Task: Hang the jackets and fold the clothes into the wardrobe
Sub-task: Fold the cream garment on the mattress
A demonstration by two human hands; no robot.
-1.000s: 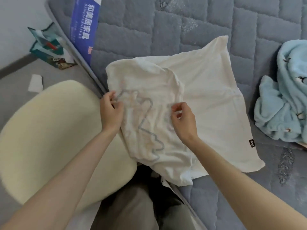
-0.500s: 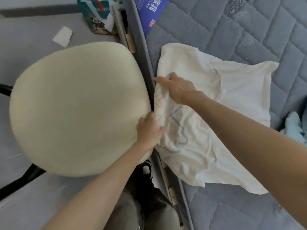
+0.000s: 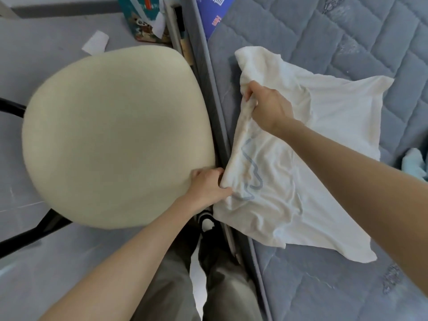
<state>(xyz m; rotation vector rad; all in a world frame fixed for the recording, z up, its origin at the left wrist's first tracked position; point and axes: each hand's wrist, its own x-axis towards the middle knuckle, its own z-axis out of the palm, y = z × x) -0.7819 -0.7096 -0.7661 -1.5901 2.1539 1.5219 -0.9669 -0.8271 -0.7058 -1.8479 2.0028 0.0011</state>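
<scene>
left hand [image 3: 209, 185] gripped white shirt [image 3: 289, 181] edge | right hand [image 3: 266, 107] fingers clenched same edge further up | probably stretching it for a fold on the bed [image 3: 347, 54]

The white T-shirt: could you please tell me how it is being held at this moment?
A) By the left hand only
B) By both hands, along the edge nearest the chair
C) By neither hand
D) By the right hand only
B: the left hand grips the near corner of the white T-shirt and the right hand grips the same edge farther up, while the rest lies on the mattress.
</scene>
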